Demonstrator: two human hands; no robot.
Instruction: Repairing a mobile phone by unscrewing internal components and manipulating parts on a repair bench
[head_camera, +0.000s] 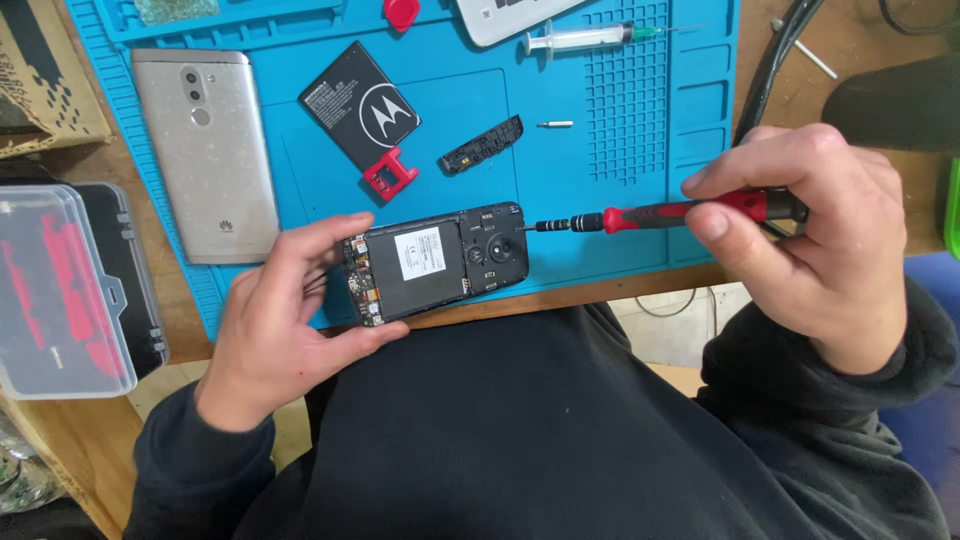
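1. My left hand (275, 320) grips an opened black phone (435, 262) at the near edge of the blue mat (600, 230).
2. My right hand (810, 235) holds a red screwdriver (660, 214), tip at the phone's end.
3. A loose battery (360, 105) and a silver phone (205, 150) lie toward the mat's far left corner.
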